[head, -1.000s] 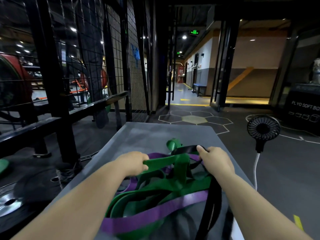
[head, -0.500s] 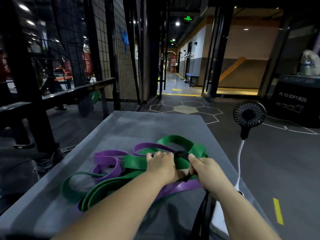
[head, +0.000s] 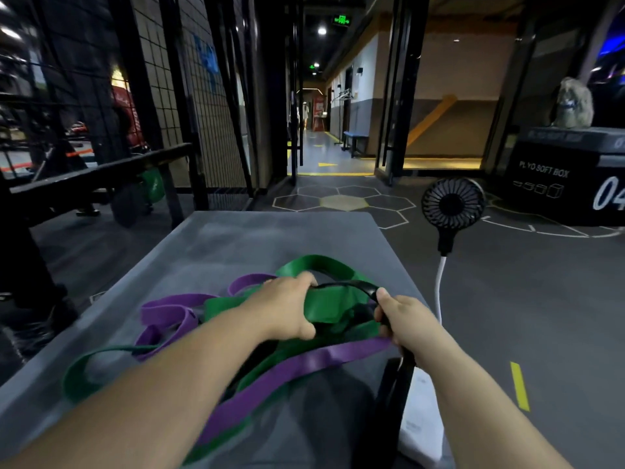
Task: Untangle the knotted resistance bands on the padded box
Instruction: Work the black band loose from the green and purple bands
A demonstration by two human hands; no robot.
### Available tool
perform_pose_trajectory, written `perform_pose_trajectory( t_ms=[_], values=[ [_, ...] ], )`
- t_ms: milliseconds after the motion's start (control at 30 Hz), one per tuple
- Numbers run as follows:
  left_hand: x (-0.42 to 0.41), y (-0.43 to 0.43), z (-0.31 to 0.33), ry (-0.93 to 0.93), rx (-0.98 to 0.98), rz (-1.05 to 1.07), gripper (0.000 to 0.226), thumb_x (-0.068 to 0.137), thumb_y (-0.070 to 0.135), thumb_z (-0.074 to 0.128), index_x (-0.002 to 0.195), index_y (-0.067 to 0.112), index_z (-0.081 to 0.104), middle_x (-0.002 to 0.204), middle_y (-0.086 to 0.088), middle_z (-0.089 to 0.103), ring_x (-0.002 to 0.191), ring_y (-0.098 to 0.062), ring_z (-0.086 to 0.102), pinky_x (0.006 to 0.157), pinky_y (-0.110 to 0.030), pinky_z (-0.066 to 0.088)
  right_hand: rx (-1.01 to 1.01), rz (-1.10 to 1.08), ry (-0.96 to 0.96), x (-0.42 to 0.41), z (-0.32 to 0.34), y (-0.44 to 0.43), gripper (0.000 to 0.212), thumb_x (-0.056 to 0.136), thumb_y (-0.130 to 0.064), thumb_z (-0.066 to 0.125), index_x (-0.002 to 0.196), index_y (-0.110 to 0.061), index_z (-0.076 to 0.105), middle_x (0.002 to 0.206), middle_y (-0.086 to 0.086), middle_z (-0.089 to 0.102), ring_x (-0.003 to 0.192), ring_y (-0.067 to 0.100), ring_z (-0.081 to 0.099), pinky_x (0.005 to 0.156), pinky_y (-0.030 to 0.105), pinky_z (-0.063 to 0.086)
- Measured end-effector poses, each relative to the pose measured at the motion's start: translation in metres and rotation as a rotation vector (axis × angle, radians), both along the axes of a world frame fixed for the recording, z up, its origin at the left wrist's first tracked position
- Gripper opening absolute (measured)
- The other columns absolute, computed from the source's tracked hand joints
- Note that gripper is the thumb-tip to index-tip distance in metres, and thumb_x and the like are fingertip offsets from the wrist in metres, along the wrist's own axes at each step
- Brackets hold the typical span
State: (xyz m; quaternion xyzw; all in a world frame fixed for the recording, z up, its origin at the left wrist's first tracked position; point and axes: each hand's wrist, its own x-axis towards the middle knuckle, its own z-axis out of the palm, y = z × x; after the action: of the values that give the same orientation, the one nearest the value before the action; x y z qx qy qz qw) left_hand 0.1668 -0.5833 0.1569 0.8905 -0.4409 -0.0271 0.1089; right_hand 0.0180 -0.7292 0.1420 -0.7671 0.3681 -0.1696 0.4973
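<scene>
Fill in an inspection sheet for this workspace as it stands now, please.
Surface: grey padded box, far part of its top bare.
Job's things: green band, purple band and black band tangled together; the black one trails toward the person.
Clutter: white flat object at the near right, kind unclear.
Grips: left hand holds the green band; right hand holds the black band.
Cables: white cable running down from a black fan right of the box.
Surroundings: wire cage left, plyo box right, corridor ahead.
</scene>
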Motion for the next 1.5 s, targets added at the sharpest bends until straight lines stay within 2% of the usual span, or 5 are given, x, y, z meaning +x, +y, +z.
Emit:
perform_pose_trajectory(
  t_ms=[267,533,800,933,1500],
  values=[
    [0.019,0.043,0.064,0.205,-0.336,-0.157,0.056,0.067,0.007,0.071,0.114,0.030,0.055,0.100,0.008,0.061,0.066,0.001,0.058,0.052,-0.009,0.039,0.017,0.002,-0.069,0.019,0.004,0.010,0.053,0.102,-0.043,0.038,0.067,-0.008,0.058,0.053,0.006,0.059,0.049,0.019,0.046,0.054,0.029,0.036],
    [0.043,0.067,0.060,0.517,-0.739,-0.123,0.044,0.056,0.029,0.065,0.100,0.028,0.064,0.093,0.001,0.068,0.087,-0.017,0.065,0.080,-0.034,0.052,0.060,0.015,-0.110,0.027,0.017,0.022,0.050,0.101,-0.046,0.041,0.071,-0.009,0.059,0.052,0.007,0.059,0.035,0.012,0.040,0.046,0.026,0.031],
    [0.038,0.070,0.043,-0.071,0.336,0.155,0.056,0.082,0.021,0.062,0.133,0.020,0.038,0.135,-0.003,0.043,0.119,-0.026,0.046,0.093,-0.037,0.043,-0.126,0.184,0.170,0.029,0.010,0.035,0.055,0.104,-0.043,0.030,0.072,-0.012,0.063,0.051,0.005,0.055,0.038,0.017,0.047,0.045,0.022,0.036],
    [0.013,0.057,0.044,-0.247,0.308,0.023,0.117,0.070,0.050,0.078,0.153,0.026,0.000,0.160,0.002,0.001,0.148,-0.023,0.000,0.119,-0.051,0.002,-0.179,0.188,0.169,0.038,-0.002,0.035,0.051,0.103,-0.043,0.032,0.088,-0.005,0.063,0.049,0.006,0.057,0.028,0.013,0.048,0.044,0.026,0.040],
    [0.017,0.037,0.018,-0.484,0.077,-0.153,0.046,0.088,0.053,0.057,0.127,0.027,0.054,0.124,0.006,0.060,0.119,-0.019,0.045,0.099,-0.033,0.028,-0.205,0.186,0.230,0.037,-0.014,0.029,0.047,0.105,-0.044,0.025,0.095,-0.009,0.056,0.044,0.004,0.060,0.035,0.015,0.052,0.048,0.025,0.037]
  ],
)
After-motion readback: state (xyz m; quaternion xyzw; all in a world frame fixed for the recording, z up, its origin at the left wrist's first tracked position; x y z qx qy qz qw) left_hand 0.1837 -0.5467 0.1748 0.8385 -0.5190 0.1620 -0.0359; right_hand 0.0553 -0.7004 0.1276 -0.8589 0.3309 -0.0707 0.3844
